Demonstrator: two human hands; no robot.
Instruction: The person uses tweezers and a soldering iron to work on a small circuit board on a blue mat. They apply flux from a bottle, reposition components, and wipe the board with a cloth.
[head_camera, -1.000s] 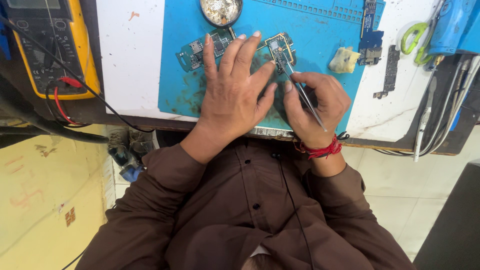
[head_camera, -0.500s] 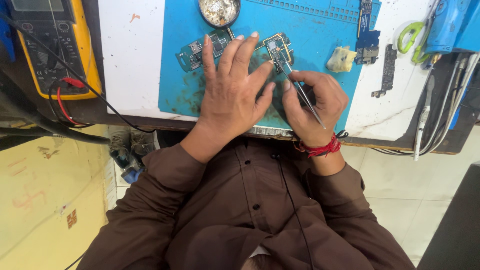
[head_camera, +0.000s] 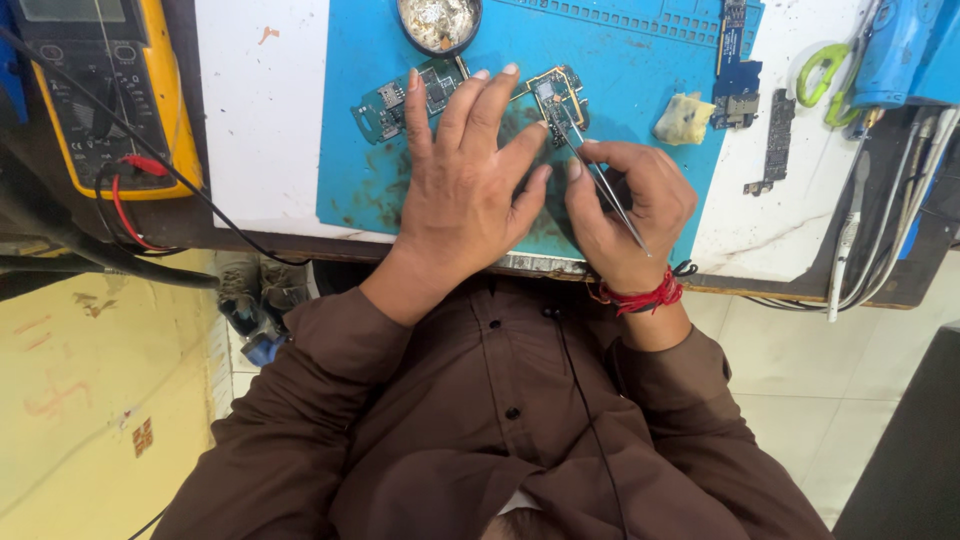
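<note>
Mostly the blue work mat lies bare right of the hands, its near edge along the table's front lip. On its far side, the left hand rests flat, fingers spread, tips touching a small green circuit board. Just beside it, the right hand pinches metal tweezers, their tips on a gold-edged circuit board.

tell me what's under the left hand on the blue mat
The left hand lies flat on the blue mat, fingertips on a green circuit board. Whatever is beneath the palm is covered.
</note>
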